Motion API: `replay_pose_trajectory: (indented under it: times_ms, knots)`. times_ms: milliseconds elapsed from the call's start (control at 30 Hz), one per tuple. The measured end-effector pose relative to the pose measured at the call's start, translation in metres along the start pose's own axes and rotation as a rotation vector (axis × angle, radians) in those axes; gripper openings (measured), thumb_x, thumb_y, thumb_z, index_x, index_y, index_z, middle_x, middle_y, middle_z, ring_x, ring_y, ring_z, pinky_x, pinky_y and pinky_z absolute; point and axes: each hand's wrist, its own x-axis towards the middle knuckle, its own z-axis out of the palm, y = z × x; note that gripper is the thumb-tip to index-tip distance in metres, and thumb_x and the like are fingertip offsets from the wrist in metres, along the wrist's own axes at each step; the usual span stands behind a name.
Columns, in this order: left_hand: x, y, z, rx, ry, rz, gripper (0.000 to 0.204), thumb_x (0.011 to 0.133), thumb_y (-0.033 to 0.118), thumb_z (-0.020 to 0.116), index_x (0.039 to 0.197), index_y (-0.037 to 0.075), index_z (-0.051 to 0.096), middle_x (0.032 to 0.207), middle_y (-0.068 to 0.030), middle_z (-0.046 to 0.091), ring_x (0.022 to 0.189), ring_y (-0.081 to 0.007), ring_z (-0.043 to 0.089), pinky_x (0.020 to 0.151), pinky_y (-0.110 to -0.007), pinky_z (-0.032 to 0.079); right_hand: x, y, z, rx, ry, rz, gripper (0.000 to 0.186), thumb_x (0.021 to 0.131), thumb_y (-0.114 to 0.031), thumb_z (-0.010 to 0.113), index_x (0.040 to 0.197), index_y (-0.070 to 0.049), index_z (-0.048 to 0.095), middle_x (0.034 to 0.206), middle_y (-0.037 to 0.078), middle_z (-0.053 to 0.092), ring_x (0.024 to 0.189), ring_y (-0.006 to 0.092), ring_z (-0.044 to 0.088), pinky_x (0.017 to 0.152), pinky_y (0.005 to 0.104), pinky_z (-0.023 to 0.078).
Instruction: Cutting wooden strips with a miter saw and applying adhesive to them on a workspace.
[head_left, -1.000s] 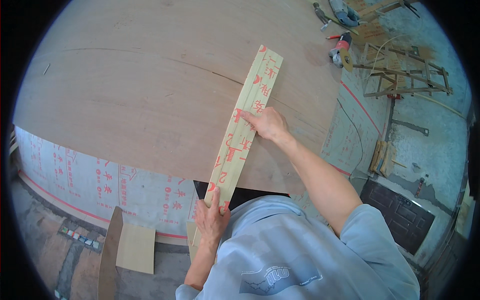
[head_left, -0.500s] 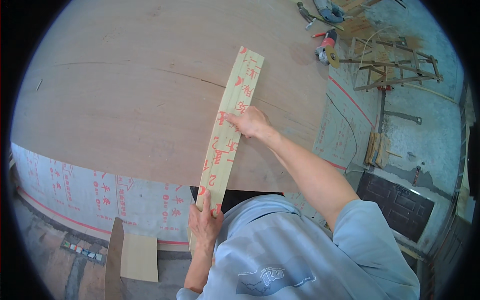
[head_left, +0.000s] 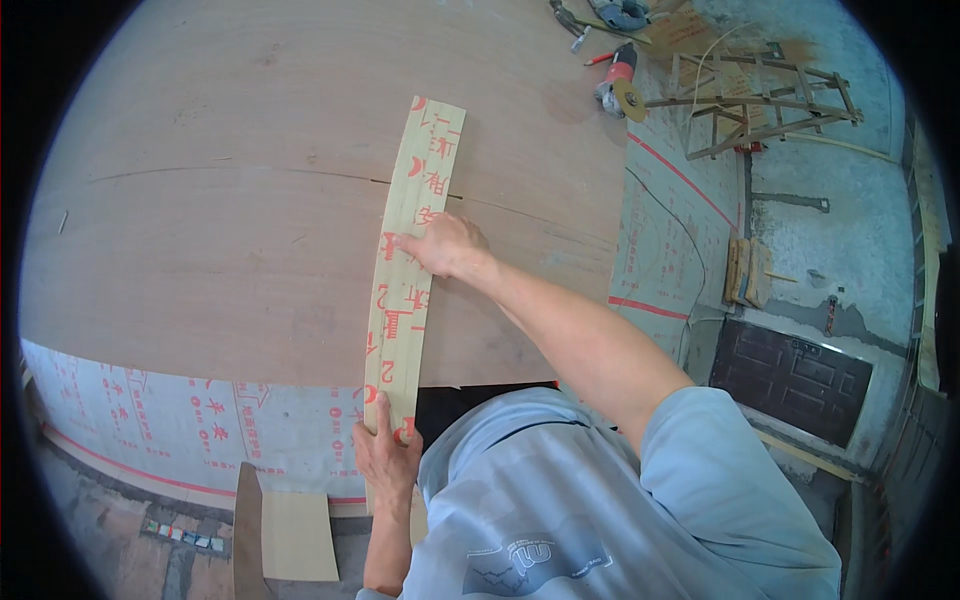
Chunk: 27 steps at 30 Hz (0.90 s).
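Observation:
A long, narrow pale-yellow board strip [head_left: 404, 350] with red print lies over a large brown wooden sheet [head_left: 230, 270], its near end reaching past the sheet's edge toward my body. Close to that near end, my left hand [head_left: 388, 455] grips the strip, a finger stretched along its face. Around the strip's middle, my right hand [head_left: 450, 246] is closed over its right edge, thumb lying on top. Fingers beneath the strip are hidden.
On the sheet's far right corner lie an angle grinder [head_left: 620, 82], a hammer [head_left: 566, 18] and a red pencil [head_left: 598, 60]. A wooden frame [head_left: 770, 102] stands beyond. Printed floor covering [head_left: 200, 425] borders the sheet; an offcut panel [head_left: 300, 535] stands at lower left.
The strip now points more nearly straight ahead, its far end swung left in view. Both hands keep their hold. The whole view has also shifted slightly.

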Motion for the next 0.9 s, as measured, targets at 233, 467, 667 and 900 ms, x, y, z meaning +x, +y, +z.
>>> replay_pose_trajectory:
  times_ms: [233, 467, 667, 900]
  knots:
    - [0.001, 0.004, -0.004, -0.040, 0.009, 0.009, 0.096, 0.069, 0.012, 0.083, 0.155, 0.024, 0.043, 0.097, -0.0162, 0.048, 0.086, -0.0355, 0.058, 0.072, -0.044, 0.051, -0.007, -0.006, -0.010, 0.017, -0.097, 0.050, 0.060, 0.092, -0.060, 0.066, 0.123, -0.009, 0.071, 0.122, 0.013, 0.071, 0.113, 0.0288, 0.069, 0.096, 0.0427, 0.056]
    - [-0.003, 0.008, 0.000, -0.016, -0.033, -0.062, 0.092, 0.069, 0.011, 0.083, 0.153, 0.023, 0.045, 0.099, -0.0172, 0.048, 0.089, -0.0379, 0.058, 0.077, -0.046, 0.051, -0.004, -0.005, -0.007, -0.066, 0.034, -0.005, 0.056, 0.091, -0.065, 0.063, 0.096, -0.009, 0.075, 0.070, 0.002, 0.070, 0.063, 0.0172, 0.069, 0.073, 0.0375, 0.058]
    - [0.000, 0.011, -0.006, -0.001, -0.024, -0.059, 0.092, 0.070, 0.011, 0.083, 0.153, 0.019, 0.045, 0.101, -0.0176, 0.048, 0.091, -0.0382, 0.058, 0.080, -0.046, 0.052, -0.006, -0.006, -0.015, -0.029, -0.057, 0.027, 0.059, 0.092, -0.065, 0.061, 0.098, -0.008, 0.075, 0.073, 0.005, 0.071, 0.071, 0.0189, 0.071, 0.077, 0.0383, 0.058]
    - [0.015, -0.004, -0.036, 0.046, 0.048, -0.085, 0.090, 0.071, 0.011, 0.079, 0.155, 0.015, 0.044, 0.099, -0.0148, 0.051, 0.088, -0.0335, 0.059, 0.078, -0.043, 0.051, -0.008, -0.061, -0.017, 0.029, -0.066, -0.034, 0.064, 0.092, -0.063, 0.064, 0.116, -0.004, 0.072, 0.121, 0.017, 0.071, 0.113, 0.0322, 0.068, 0.094, 0.0436, 0.057]
